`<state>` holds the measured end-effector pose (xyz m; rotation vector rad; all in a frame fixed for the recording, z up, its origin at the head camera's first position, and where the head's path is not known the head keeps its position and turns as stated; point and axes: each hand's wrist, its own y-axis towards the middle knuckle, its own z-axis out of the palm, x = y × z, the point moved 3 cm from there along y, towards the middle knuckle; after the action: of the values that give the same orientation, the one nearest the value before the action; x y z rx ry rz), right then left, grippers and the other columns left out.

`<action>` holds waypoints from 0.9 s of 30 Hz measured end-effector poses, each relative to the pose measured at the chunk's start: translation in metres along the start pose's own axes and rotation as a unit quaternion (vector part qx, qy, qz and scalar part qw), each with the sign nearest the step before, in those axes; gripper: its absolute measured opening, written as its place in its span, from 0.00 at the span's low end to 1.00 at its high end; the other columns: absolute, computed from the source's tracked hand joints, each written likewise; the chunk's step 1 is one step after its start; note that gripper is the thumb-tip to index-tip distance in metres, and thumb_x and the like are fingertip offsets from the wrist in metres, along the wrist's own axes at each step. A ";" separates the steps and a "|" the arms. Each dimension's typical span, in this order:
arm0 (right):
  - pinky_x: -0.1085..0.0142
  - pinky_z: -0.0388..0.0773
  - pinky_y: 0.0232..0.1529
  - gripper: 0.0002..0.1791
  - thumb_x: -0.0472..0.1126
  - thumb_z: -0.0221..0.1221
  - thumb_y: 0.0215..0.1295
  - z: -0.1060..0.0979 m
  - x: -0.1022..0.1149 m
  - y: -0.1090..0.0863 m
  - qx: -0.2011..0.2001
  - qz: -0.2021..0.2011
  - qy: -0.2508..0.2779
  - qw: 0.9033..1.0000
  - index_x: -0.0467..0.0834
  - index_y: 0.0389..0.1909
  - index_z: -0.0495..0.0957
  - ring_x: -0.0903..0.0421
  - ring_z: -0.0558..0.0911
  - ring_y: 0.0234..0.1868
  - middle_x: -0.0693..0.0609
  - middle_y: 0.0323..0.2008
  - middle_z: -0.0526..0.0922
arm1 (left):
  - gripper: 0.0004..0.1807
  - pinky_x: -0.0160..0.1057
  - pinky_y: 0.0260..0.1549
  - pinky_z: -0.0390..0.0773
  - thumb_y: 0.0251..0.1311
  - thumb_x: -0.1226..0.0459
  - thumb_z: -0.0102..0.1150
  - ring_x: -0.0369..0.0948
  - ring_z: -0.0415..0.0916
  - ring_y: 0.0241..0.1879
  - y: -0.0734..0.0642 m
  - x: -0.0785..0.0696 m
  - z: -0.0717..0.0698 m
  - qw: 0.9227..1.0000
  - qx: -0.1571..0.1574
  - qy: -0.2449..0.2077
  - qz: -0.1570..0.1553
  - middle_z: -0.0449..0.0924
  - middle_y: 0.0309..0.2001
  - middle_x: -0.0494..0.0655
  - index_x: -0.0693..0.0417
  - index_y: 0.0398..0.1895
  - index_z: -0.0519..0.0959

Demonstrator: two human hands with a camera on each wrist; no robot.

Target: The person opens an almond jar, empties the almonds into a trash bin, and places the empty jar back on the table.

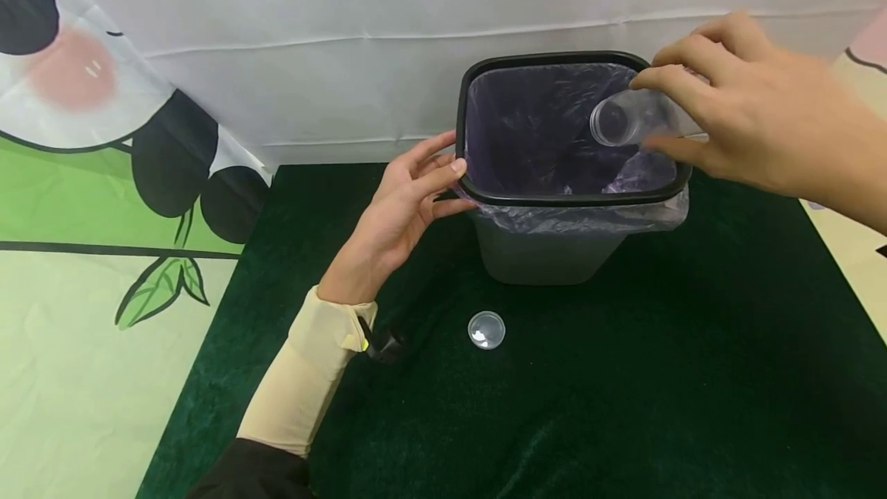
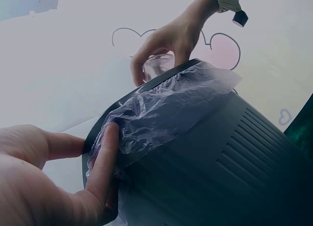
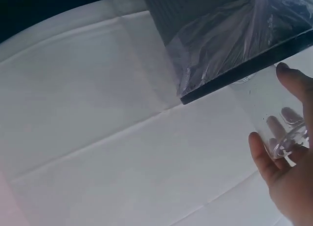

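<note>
A grey trash bin (image 1: 547, 256) with a black rim (image 1: 547, 200) stands on the green cloth, lined with a translucent purple bag (image 1: 516, 122). At its left side my left hand (image 1: 395, 214) grips the rim; the left wrist view shows fingers (image 2: 105, 160) over the folded bag edge. Over the bin's right side my right hand (image 1: 755, 110) holds a clear plastic jar (image 1: 634, 118) tilted, its open mouth turned down and left into the bin. The right wrist view shows the jar's base (image 3: 291, 138) among the fingertips. No contents show inside the jar.
A round clear lid (image 1: 487, 329) lies on the dark green cloth (image 1: 624, 383) in front of the bin. Close behind the bin hangs a white sheet (image 1: 312, 60). A printed cartoon backdrop (image 1: 69, 199) is at the left.
</note>
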<state>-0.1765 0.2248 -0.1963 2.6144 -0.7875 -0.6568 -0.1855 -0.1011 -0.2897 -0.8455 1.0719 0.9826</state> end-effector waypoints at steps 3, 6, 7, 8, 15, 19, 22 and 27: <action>0.38 0.78 0.48 0.30 0.47 0.68 0.68 0.000 0.003 0.000 0.001 -0.002 0.001 1.000 0.32 0.61 0.73 0.30 0.70 0.59 0.31 0.56 0.76 | 0.33 0.40 0.47 0.89 0.74 0.66 0.56 0.46 0.80 0.58 0.000 -0.001 0.001 1.000 0.002 -0.002 0.001 0.65 0.75 0.63 0.51 0.80 0.61; 0.38 0.75 0.52 0.31 0.53 0.64 0.72 0.000 0.002 0.000 -0.004 0.004 0.019 1.000 0.31 0.60 0.73 0.29 0.70 0.58 0.30 0.56 0.76 | 0.33 0.40 0.48 0.88 0.75 0.66 0.56 0.49 0.79 0.60 0.001 -0.001 0.001 1.000 0.002 -0.002 0.002 0.66 0.75 0.63 0.51 0.80 0.61; 0.38 0.74 0.54 0.33 0.55 0.65 0.72 0.000 0.002 0.000 -0.005 0.010 0.028 1.000 0.31 0.60 0.74 0.29 0.70 0.58 0.29 0.56 0.76 | 0.33 0.40 0.48 0.88 0.75 0.66 0.56 0.50 0.79 0.61 0.001 -0.001 0.001 1.000 0.002 -0.002 0.002 0.66 0.75 0.63 0.51 0.80 0.61; 0.38 0.72 0.56 0.35 0.61 0.57 0.76 0.000 0.001 0.000 -0.006 0.015 0.036 0.999 0.30 0.59 0.74 0.29 0.70 0.57 0.29 0.55 0.75 | 0.33 0.40 0.48 0.88 0.75 0.66 0.56 0.51 0.78 0.62 0.001 -0.001 0.001 1.000 0.002 -0.002 0.001 0.66 0.75 0.62 0.51 0.80 0.61; 0.37 0.66 0.60 0.35 0.56 0.69 0.67 0.000 -0.006 -0.004 -0.001 0.047 0.059 0.997 0.30 0.58 0.75 0.29 0.69 0.57 0.28 0.54 0.75 | 0.33 0.39 0.47 0.89 0.74 0.67 0.56 0.47 0.80 0.58 0.001 0.000 0.003 1.000 0.001 -0.009 -0.002 0.66 0.75 0.63 0.51 0.80 0.61; 0.38 0.69 0.58 0.56 0.79 0.28 0.71 0.005 -0.009 -0.007 0.007 0.048 0.068 0.997 0.29 0.54 0.77 0.29 0.71 0.56 0.29 0.51 0.77 | 0.33 0.39 0.47 0.89 0.74 0.67 0.56 0.46 0.81 0.57 0.001 -0.001 0.004 1.000 0.003 -0.010 0.001 0.65 0.75 0.64 0.51 0.80 0.61; 0.37 0.68 0.61 0.58 0.80 0.27 0.69 0.007 -0.011 -0.009 0.013 0.059 0.074 0.995 0.29 0.53 0.78 0.29 0.71 0.56 0.28 0.51 0.77 | 0.33 0.40 0.48 0.89 0.74 0.67 0.56 0.48 0.81 0.58 0.002 -0.001 0.006 1.000 0.004 -0.009 0.003 0.66 0.74 0.64 0.51 0.80 0.62; 0.36 0.65 0.68 0.60 0.83 0.29 0.67 0.007 -0.015 -0.010 0.015 0.086 0.086 0.992 0.29 0.54 0.78 0.29 0.71 0.58 0.28 0.52 0.77 | 0.33 0.40 0.48 0.88 0.74 0.67 0.56 0.52 0.79 0.62 0.003 0.000 0.006 1.000 0.004 -0.011 0.000 0.67 0.74 0.63 0.50 0.80 0.62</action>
<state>-0.1871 0.2398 -0.2016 2.5498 -0.9602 -0.3694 -0.1865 -0.0943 -0.2886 -0.8272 1.0561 0.9842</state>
